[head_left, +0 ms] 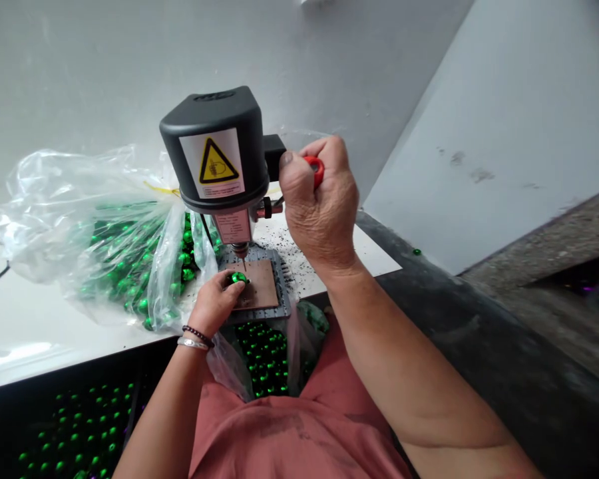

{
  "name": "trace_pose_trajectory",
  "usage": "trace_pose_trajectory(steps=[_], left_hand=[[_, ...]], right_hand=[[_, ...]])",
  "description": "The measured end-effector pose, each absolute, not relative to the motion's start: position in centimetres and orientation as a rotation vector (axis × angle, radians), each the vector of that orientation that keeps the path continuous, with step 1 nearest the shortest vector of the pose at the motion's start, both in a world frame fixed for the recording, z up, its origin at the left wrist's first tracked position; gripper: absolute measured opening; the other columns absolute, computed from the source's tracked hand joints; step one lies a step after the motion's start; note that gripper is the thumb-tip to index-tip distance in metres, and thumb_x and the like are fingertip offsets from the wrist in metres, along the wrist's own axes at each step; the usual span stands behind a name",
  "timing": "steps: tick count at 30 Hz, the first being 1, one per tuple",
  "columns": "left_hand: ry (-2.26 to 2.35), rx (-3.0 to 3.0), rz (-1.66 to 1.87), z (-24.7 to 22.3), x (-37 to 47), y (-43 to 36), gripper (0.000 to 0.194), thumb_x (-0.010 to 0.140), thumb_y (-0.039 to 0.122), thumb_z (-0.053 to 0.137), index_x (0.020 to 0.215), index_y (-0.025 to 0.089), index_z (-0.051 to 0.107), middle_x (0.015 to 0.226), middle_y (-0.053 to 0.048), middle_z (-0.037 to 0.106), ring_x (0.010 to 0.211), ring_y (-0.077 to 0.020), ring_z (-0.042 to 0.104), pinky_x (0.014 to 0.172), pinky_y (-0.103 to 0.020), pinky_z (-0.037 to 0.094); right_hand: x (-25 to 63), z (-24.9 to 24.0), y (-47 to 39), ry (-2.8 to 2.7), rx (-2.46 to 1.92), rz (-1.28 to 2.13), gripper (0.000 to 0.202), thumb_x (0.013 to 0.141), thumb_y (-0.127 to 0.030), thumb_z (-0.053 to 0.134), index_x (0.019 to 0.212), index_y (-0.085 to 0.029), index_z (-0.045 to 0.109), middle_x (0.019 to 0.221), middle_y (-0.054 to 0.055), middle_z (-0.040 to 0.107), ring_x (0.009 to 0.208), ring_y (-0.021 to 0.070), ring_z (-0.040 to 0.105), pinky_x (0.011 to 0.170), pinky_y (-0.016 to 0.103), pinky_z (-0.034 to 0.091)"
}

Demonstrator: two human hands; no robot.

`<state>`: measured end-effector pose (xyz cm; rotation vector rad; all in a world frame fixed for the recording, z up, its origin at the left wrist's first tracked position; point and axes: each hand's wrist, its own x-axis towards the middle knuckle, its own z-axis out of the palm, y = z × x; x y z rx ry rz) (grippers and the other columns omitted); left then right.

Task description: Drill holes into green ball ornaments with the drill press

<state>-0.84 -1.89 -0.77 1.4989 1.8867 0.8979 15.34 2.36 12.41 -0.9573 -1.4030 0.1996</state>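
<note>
A small bench drill press (214,146) with a dark head and a yellow warning label stands on the table. My right hand (324,199) is closed round its feed lever (315,171), whose red end shows between thumb and fingers. My left hand (217,299) pinches a shiny green ball (238,277) on a brown board (262,283), which lies on the press's grey base (282,293). The thin drill bit (244,263) points down just behind the ball; whether it touches the ball I cannot tell.
Left of the press, a clear plastic bag (70,226) of green balls lies on the white table (10,319). Dark shavings (299,256) litter the table at right. More green balls (264,359) fill a bag below the table edge; others (80,426) lie at lower left.
</note>
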Motion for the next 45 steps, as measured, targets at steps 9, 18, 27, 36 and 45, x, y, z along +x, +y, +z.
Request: trace_pose_trajectory(steps=[9,18,27,36,45], left_hand=[[1.949,1.518,0.733,-0.3,-0.1,-1.7,0.042,0.076,0.032,0.054,0.113,0.015,0.061,0.088,-0.007,0.070,0.075,-0.0185,0.064,0.069,-0.029,0.049],[2.058,1.716,0.552,0.7,0.5,-0.6,0.044,0.075,0.032,0.060,0.115,0.015,0.061,0.114,-0.011,0.064,0.107,-0.0239,0.058,0.092,-0.033,0.043],[2.098,1.783,0.464,0.4,0.0,-0.5,0.037,0.080,0.031,0.052,0.111,0.014,0.063,0.105,-0.011,0.067,0.100,-0.0240,0.060,0.088,-0.033,0.045],[2.074,1.807,0.546,0.3,0.5,0.0,0.036,0.073,0.034,0.058,0.104,0.017,0.066,0.096,-0.007,0.069,0.092,-0.0199,0.061,0.083,-0.029,0.045],[2.082,1.834,0.560,0.4,0.6,0.1,0.032,0.072,0.034,0.058,0.096,0.017,0.068,0.090,-0.006,0.069,0.082,-0.0196,0.061,0.074,-0.028,0.045]], right_hand=[[15.3,14.5,7.7,-1.474,-1.066,0.185,0.038,0.081,-0.053,0.038,0.063,-0.022,0.027,0.059,-0.002,0.034,0.056,0.0105,0.028,0.057,0.027,0.029],[15.1,14.3,7.8,-1.445,-1.027,0.245,0.037,0.081,-0.052,0.039,0.064,-0.022,0.027,0.060,-0.002,0.038,0.058,0.0108,0.031,0.060,0.026,0.032],[15.1,14.3,7.7,-1.425,-0.961,0.291,0.036,0.079,-0.053,0.037,0.065,-0.022,0.027,0.060,-0.004,0.032,0.058,0.0095,0.026,0.060,0.024,0.026],[15.2,14.3,7.5,-1.419,-0.938,0.327,0.036,0.078,-0.054,0.037,0.066,-0.022,0.027,0.061,-0.004,0.031,0.060,0.0096,0.026,0.061,0.023,0.026],[15.2,14.3,7.5,-1.434,-0.940,0.339,0.035,0.079,-0.051,0.037,0.066,-0.021,0.027,0.060,-0.005,0.032,0.061,0.0084,0.027,0.061,0.022,0.026]])
